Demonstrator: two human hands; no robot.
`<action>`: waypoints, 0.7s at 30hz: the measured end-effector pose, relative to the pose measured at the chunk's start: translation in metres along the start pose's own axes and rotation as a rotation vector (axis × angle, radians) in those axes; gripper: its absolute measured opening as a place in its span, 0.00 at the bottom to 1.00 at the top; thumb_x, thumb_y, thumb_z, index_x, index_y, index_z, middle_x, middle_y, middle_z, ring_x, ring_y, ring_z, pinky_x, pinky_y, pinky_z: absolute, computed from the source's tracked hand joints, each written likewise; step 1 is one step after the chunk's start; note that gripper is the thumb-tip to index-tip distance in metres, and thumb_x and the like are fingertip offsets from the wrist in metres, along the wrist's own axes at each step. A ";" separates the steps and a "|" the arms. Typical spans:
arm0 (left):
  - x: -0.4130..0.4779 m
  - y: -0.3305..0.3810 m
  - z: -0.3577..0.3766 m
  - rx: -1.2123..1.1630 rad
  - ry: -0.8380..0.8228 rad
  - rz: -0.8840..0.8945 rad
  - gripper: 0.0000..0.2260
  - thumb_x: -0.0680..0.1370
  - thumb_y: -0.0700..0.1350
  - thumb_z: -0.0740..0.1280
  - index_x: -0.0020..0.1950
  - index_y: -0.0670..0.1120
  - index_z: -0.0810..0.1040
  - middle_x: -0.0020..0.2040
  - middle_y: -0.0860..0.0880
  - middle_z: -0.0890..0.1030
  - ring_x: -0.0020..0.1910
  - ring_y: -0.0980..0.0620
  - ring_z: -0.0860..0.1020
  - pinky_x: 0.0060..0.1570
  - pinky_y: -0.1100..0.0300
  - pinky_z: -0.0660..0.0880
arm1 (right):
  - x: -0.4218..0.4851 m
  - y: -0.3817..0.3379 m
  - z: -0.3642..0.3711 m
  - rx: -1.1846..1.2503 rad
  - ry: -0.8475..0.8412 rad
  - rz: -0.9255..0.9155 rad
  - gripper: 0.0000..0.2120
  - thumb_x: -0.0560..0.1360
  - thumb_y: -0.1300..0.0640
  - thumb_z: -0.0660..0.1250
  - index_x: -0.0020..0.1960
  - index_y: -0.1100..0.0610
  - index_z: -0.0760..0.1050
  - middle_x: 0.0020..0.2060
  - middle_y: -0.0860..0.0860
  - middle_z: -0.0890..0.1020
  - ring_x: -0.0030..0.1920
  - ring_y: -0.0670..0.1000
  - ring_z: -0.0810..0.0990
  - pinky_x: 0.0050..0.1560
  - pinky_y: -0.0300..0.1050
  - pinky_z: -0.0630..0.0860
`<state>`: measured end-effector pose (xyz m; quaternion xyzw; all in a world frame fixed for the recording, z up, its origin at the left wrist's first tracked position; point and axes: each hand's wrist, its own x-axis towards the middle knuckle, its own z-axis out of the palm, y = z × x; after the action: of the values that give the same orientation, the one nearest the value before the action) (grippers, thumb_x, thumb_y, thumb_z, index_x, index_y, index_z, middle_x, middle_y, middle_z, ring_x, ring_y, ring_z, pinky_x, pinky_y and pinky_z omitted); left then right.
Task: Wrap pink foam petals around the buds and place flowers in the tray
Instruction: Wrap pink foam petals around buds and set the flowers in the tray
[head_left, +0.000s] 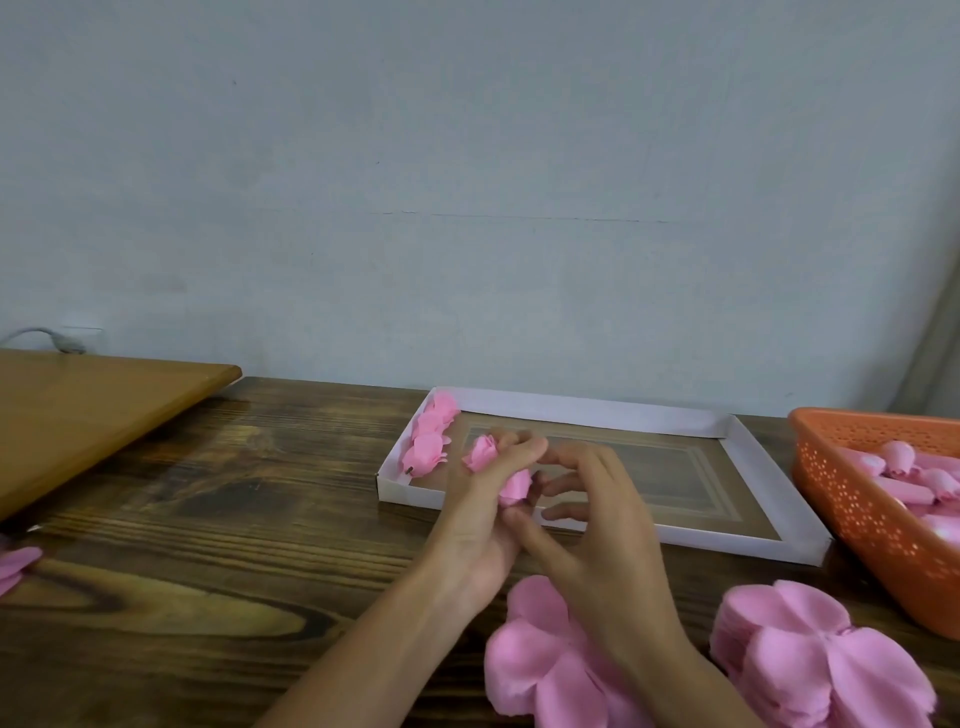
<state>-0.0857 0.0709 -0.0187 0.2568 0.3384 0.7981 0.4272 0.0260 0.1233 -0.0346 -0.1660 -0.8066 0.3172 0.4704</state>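
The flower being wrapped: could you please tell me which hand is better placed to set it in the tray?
Probably the left hand: its fingers hold the flower over the tray.

no readable text, labels, brands, numbers

craft work corner | dark plank wooden table (208, 545) under hands | bare pale blue-grey wall (467, 182) beyond | stacked pink foam petals (810, 660) beside right hand (597, 525)
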 end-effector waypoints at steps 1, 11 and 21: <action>-0.001 -0.001 0.002 0.007 -0.014 0.008 0.10 0.70 0.42 0.78 0.49 0.44 0.81 0.47 0.45 0.81 0.44 0.49 0.81 0.43 0.56 0.79 | 0.001 0.000 0.000 0.012 0.010 -0.007 0.20 0.72 0.58 0.79 0.60 0.47 0.78 0.52 0.40 0.79 0.52 0.46 0.83 0.49 0.44 0.81; -0.015 0.003 0.008 0.146 -0.239 -0.038 0.15 0.72 0.53 0.77 0.55 0.47 0.85 0.65 0.40 0.83 0.59 0.45 0.80 0.47 0.54 0.76 | 0.010 -0.003 -0.009 0.479 -0.195 0.147 0.06 0.80 0.58 0.70 0.55 0.51 0.83 0.45 0.49 0.87 0.46 0.48 0.86 0.46 0.44 0.82; -0.010 0.000 0.001 0.179 -0.244 -0.080 0.17 0.71 0.57 0.79 0.52 0.47 0.85 0.64 0.38 0.83 0.52 0.48 0.86 0.36 0.61 0.80 | 0.011 -0.002 -0.008 0.792 -0.352 0.455 0.11 0.77 0.54 0.72 0.59 0.52 0.82 0.41 0.58 0.84 0.44 0.53 0.84 0.45 0.44 0.81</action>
<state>-0.0799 0.0627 -0.0195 0.3754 0.3637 0.7100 0.4720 0.0275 0.1306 -0.0235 -0.0901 -0.6346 0.7175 0.2726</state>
